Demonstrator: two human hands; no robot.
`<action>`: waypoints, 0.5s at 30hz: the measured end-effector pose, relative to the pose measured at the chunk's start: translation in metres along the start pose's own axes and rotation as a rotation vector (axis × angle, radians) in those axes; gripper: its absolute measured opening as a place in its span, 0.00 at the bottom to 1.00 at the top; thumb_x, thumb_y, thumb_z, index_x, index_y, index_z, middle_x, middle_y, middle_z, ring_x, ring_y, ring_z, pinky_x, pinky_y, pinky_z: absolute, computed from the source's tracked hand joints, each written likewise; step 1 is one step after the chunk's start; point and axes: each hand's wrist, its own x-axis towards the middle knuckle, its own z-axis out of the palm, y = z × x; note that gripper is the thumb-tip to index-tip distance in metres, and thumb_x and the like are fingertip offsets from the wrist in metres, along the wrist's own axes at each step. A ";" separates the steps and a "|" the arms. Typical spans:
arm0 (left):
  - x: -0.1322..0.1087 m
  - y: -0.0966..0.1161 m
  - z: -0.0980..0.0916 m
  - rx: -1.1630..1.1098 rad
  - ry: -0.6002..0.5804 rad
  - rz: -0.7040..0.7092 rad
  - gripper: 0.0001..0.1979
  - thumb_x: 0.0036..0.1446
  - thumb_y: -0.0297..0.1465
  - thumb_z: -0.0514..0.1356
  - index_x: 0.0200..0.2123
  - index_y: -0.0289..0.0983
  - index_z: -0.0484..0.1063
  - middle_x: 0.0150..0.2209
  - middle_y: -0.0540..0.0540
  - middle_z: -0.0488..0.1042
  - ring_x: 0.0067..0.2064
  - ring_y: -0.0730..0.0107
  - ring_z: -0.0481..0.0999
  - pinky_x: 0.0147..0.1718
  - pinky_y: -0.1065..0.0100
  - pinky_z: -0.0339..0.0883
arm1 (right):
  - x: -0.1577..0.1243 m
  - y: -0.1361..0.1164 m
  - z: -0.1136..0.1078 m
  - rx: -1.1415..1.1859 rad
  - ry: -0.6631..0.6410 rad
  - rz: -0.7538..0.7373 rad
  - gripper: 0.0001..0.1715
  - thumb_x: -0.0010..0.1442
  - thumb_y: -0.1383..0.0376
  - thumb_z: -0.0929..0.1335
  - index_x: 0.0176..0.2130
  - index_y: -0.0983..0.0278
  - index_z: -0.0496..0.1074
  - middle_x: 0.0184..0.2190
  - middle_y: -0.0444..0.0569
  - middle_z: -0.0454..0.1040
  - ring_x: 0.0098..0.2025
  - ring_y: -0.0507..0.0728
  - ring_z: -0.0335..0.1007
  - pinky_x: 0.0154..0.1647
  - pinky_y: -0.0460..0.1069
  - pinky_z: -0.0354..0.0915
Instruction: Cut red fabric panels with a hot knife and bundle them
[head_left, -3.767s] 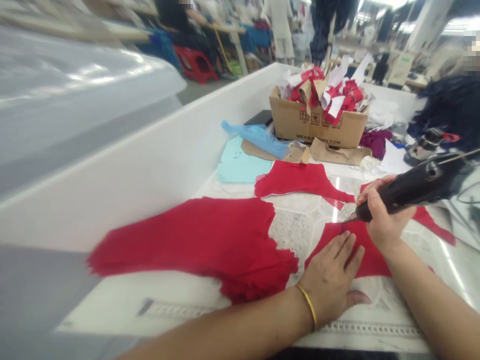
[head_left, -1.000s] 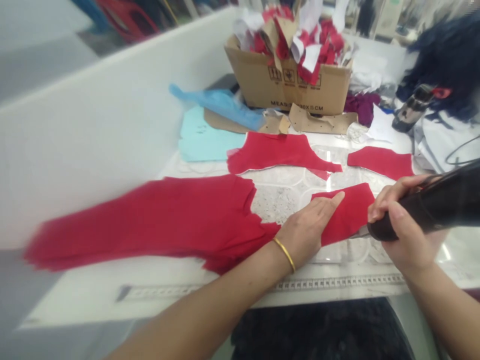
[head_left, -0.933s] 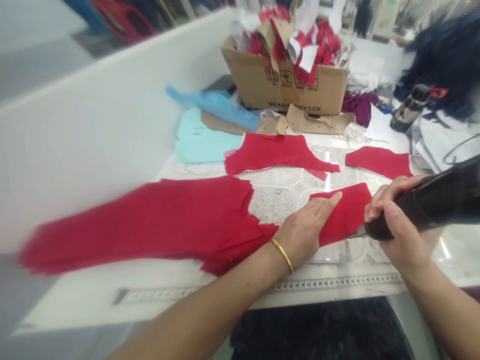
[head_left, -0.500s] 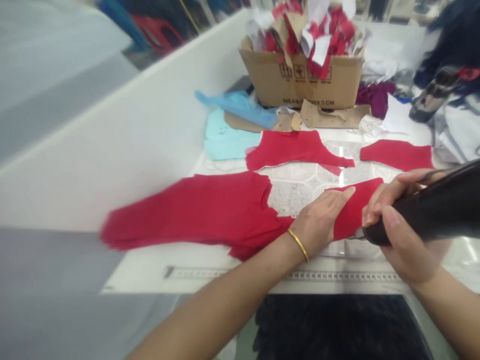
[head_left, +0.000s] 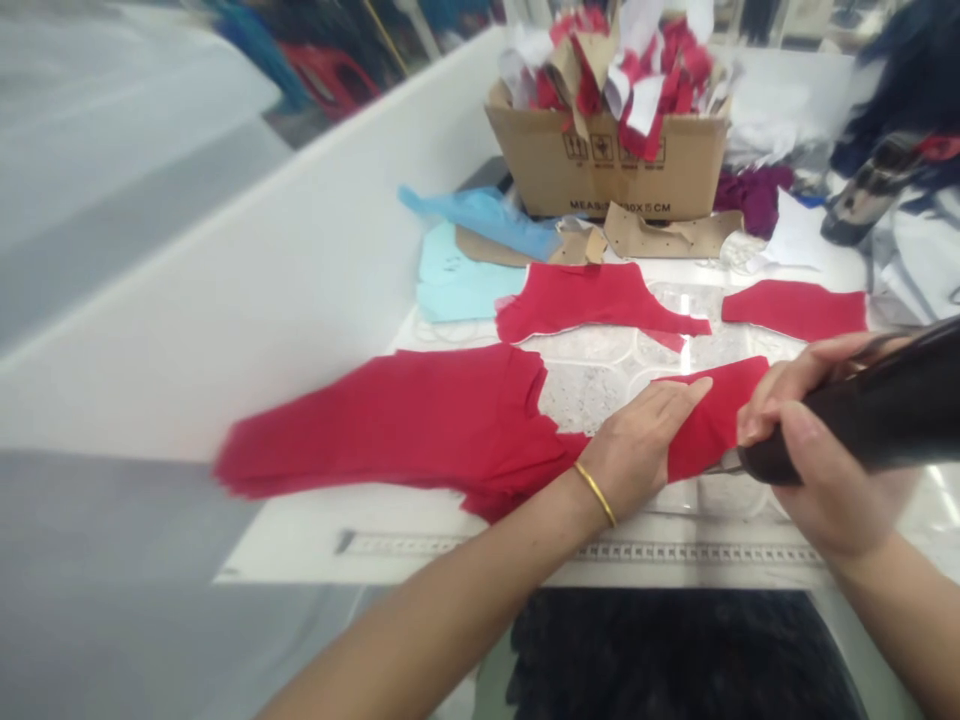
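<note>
My left hand (head_left: 643, 440) lies flat, fingers stretched out, pressing a small red fabric piece (head_left: 716, 415) onto the pale patterned work surface (head_left: 592, 375). A thin gold bangle sits on that wrist. My right hand (head_left: 814, 460) is wrapped round the black handle of a cutting tool (head_left: 870, 415), whose metal tip touches the near edge of that red piece. A large red fabric sheet (head_left: 405, 420) with a ragged cut edge spreads to the left of my left hand.
Two more red pieces (head_left: 592, 298) (head_left: 795, 308) lie farther back. A cardboard box (head_left: 607, 165) stuffed with red and white scraps stands at the back, with brown card patterns (head_left: 667, 235), light blue sheets (head_left: 457, 285) and purple cloth (head_left: 754, 190) nearby. A white wall (head_left: 262, 290) runs along the left.
Since 3.8 s ago the tool tip has moved from the far edge of the small red piece to its near edge. My left hand stays flat on it; the view shifted slightly.
</note>
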 end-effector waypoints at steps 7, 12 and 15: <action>-0.005 0.012 0.000 0.098 -0.011 0.075 0.33 0.56 0.12 0.46 0.64 0.35 0.60 0.56 0.38 0.74 0.60 0.59 0.73 0.59 0.53 0.73 | 0.011 -0.004 -0.034 0.054 0.043 -0.046 0.16 0.58 0.70 0.72 0.45 0.58 0.68 0.26 0.39 0.71 0.25 0.53 0.69 0.26 0.49 0.69; -0.003 0.019 0.003 0.149 -0.045 0.148 0.35 0.52 0.11 0.46 0.63 0.33 0.61 0.56 0.37 0.75 0.60 0.57 0.73 0.57 0.52 0.75 | 0.008 -0.001 -0.031 0.047 0.117 -0.030 0.18 0.56 0.73 0.71 0.44 0.58 0.67 0.26 0.37 0.70 0.24 0.52 0.69 0.25 0.48 0.70; -0.002 0.021 0.004 0.175 -0.090 0.159 0.34 0.52 0.11 0.46 0.61 0.34 0.63 0.56 0.37 0.75 0.61 0.57 0.73 0.57 0.51 0.75 | 0.008 0.000 -0.028 0.056 0.174 -0.037 0.17 0.53 0.74 0.71 0.41 0.58 0.67 0.26 0.37 0.69 0.24 0.52 0.70 0.24 0.48 0.69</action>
